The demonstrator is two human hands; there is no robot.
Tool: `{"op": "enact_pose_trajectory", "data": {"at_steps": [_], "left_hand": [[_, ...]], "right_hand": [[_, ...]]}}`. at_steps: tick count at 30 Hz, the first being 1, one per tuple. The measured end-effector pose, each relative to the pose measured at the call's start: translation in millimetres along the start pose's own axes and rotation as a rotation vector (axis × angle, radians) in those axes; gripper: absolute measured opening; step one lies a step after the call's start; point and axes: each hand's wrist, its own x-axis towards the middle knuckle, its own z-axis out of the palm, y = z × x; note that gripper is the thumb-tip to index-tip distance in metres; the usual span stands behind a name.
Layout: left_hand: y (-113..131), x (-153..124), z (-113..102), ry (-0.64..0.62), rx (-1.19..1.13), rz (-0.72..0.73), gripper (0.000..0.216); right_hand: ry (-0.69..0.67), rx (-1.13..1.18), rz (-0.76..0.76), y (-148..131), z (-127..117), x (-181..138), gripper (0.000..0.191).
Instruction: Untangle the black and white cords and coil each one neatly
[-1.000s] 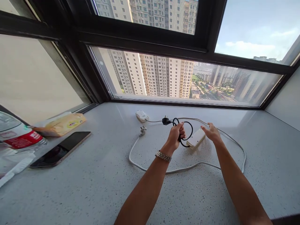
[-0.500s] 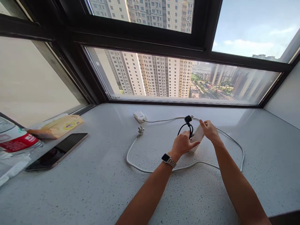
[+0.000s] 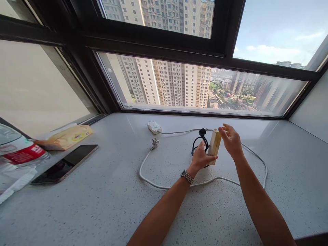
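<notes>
My left hand (image 3: 201, 156) grips a white, box-shaped block (image 3: 214, 147) by its lower left side, thumb across the near face. The block stands tilted on end, with a yellowed long side turned toward the right. By its left side is a looped black cord (image 3: 192, 147) with a black plug (image 3: 202, 132); where the cord joins is hidden by my hand. My right hand (image 3: 231, 141) is just right of the block's upper end, fingers apart and holding nothing. A white cable (image 3: 153, 184) loops around both hands, its grey plug (image 3: 154, 143) lying at the left.
A white socket head (image 3: 154, 127) lies by the window on the speckled counter (image 3: 102, 212). Along the left are a phone (image 3: 67, 163), a yellow tissue pack (image 3: 65, 136) and a bottle with a red label (image 3: 24, 153). A dark window frame (image 3: 164, 112) borders the back.
My right hand has come off the block and opened slightly to its right. In my left hand, the block has turned so its yellowed side shows. The black plug has shifted slightly left.
</notes>
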Motion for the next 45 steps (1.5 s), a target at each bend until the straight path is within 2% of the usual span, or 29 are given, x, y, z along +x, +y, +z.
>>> {"op": "enact_pose_trajectory", "data": {"at_steps": [2, 4, 7, 9, 12, 14, 17, 20, 24, 26, 29, 31, 34, 39, 45], "left_hand": [[3, 4, -7, 0.023, -0.277, -0.021, 0.075], [10, 6, -15, 0.039, -0.571, -0.029, 0.074], [20, 7, -29, -0.02, -1.034, -0.072, 0.066], [22, 8, -35, -0.066, -1.262, -0.113, 0.057], [13, 10, -38, -0.095, -1.376, -0.235, 0.047], [5, 13, -38, -0.089, -1.332, -0.339, 0.044], [-5, 15, -36, -0.095, -1.216, -0.394, 0.046], [-10, 18, -37, -0.128, -1.062, -0.367, 0.047], [-17, 21, -42, -0.006, -0.742, -0.362, 0.036], [-21, 23, -47, 0.055, -0.665, -0.373, 0.032], [-27, 25, -52, 0.102, -0.615, -0.401, 0.036], [-29, 25, -52, 0.062, -0.635, -0.439, 0.046], [-31, 26, -45, -0.03, -0.788, -0.48, 0.058], [-30, 29, -29, -0.074, -1.027, -0.41, 0.041], [-28, 29, -30, -0.067, -1.022, -0.461, 0.037]], "right_hand": [[0.035, 0.169, 0.05, 4, 5, 3, 0.075], [0.017, 0.244, 0.151, 11, 13, 5, 0.077], [-0.07, 0.284, 0.37, 23, 26, 8, 0.077], [-0.134, 0.304, 0.538, 32, 33, 9, 0.075], [-0.298, 0.47, 0.735, 41, 38, 9, 0.076], [-0.399, 0.598, 0.77, 42, 37, 9, 0.077], [-0.42, 0.567, 0.702, 39, 37, 7, 0.075], [-0.435, 0.3, 0.51, 37, 42, 1, 0.068], [-0.563, 0.105, 0.224, 36, 58, -12, 0.055], [-0.543, 0.036, 0.186, 36, 66, -18, 0.05], [-0.431, -0.129, 0.2, 32, 72, -25, 0.052], [-0.423, -0.175, 0.189, 29, 74, -29, 0.057], [-0.464, -0.14, 0.166, 29, 75, -31, 0.056], [-0.472, -0.043, 0.159, 37, 73, -28, 0.064], [-0.551, 0.075, 0.118, 45, 70, -23, 0.062]]}}
